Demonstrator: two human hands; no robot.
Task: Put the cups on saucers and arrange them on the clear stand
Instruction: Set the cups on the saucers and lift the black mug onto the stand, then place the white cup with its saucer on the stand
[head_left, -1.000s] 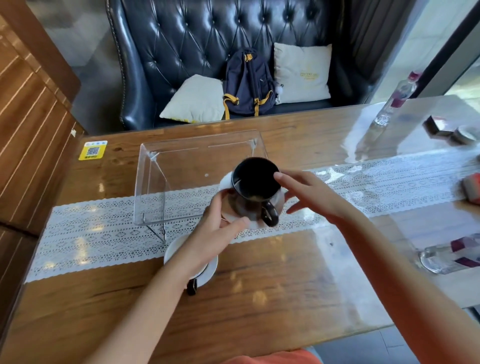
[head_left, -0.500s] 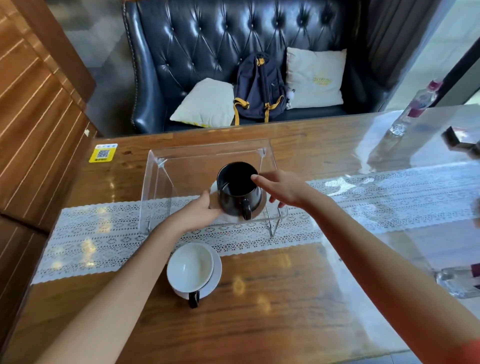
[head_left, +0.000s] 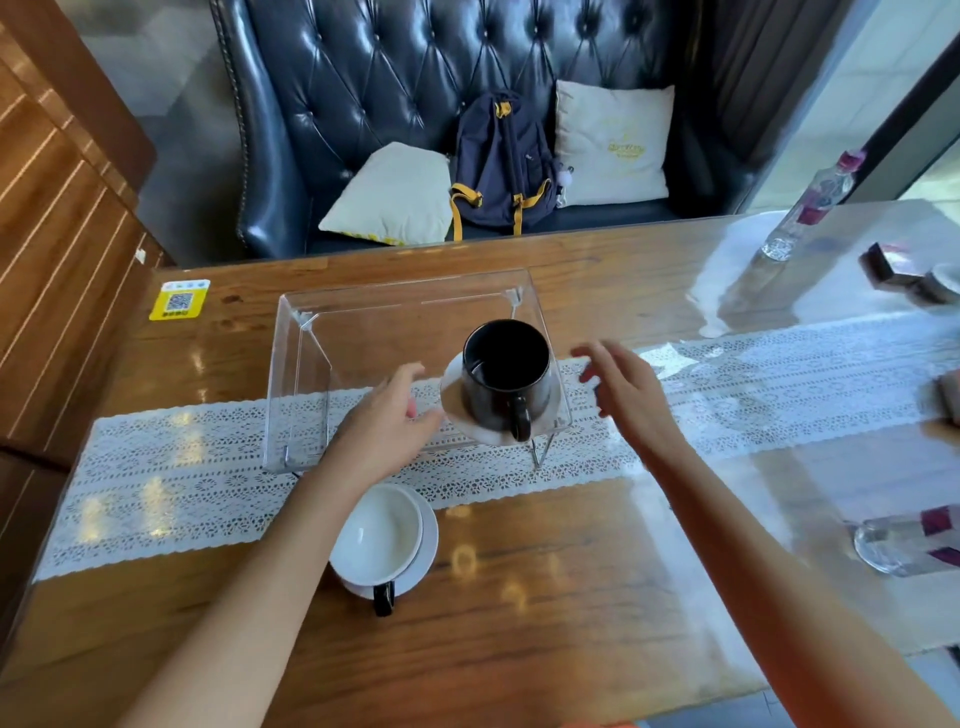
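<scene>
Black cup (head_left: 506, 376) sits upright on its white saucer (head_left: 457, 410), both on top of the clear stand (head_left: 363, 332), at the near right corner. Cup handle (head_left: 519, 423) points toward you. Saucer edge reaches the stand's front rim.

Your left hand (head_left: 387, 421): fingers loosely spread and curled, empty, fingertips just beside the saucer's left edge. Can't tell if they touch it; blur there.

Your right hand (head_left: 621, 384): fingers spread, palm facing in toward the cup, holding nothing. Clear gap btw it and the cup. Motion blur on the fingertips.

White cup (head_left: 376, 535) rests on a second white saucer (head_left: 423, 556) on the bare wood table (head_left: 545, 597), near side of the lace runner (head_left: 182, 483), just in front of the stand's left half. Its dark handle (head_left: 383, 597) sticks out toward you. Your left forearm crosses just beside it, covering part of the left rim.

Stand straddles the runner; thin metal leg (head_left: 543, 449) visible under the front right corner.

Elsewhere: yellow QR sticker (head_left: 179, 300) far left on the table. Plastic bottle (head_left: 810, 208) upright far right, another bottle (head_left: 914, 540) lying on its side near right. Dark tufted sofa (head_left: 389, 78) behind w/ two pale cushions and a navy backpack (head_left: 501, 166) btw them.
</scene>
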